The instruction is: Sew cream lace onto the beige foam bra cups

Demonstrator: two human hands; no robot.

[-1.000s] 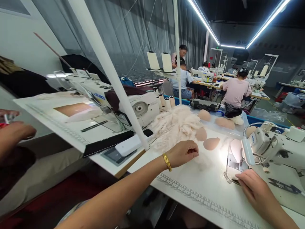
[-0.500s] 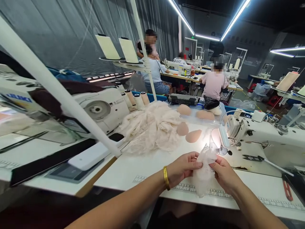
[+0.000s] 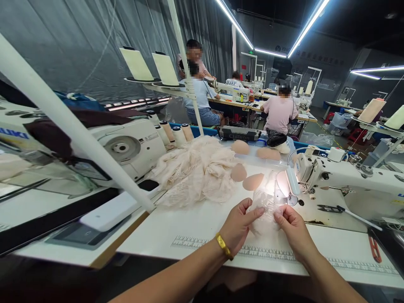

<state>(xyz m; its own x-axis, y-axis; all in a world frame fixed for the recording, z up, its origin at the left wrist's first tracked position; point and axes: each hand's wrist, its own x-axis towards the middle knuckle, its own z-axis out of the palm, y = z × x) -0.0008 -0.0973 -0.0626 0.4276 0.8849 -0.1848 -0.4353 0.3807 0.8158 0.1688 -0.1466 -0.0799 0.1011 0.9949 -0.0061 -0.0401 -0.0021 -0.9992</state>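
Both my hands pinch a sheer pale piece of lace fabric [image 3: 265,216] over the table's front part. My left hand [image 3: 241,221], with a gold bracelet on its wrist, grips one side between thumb and fingers. Opposite it, my right hand [image 3: 290,225] pinches the other side. Just beyond the fabric is the lit needle area of a white sewing machine [image 3: 328,170]. A beige bra cup [image 3: 253,182] lies on the table behind my left hand, with a rounder cup [image 3: 239,172] beside it. A heap of cream lace [image 3: 202,170] spreads to the left.
Thread snips [image 3: 330,208] lie on the machine bed, and a red-handled tool [image 3: 375,248] is at the right. A ruler strip [image 3: 268,253] runs along the front edge. A slanted white pole [image 3: 78,130] crosses the left side. Several people work at machines farther back.
The fabric, bunched and hanging between my hands before, is now spread flatter between them. My left hand has turned its thumb more upward. The whole view has shifted slightly.
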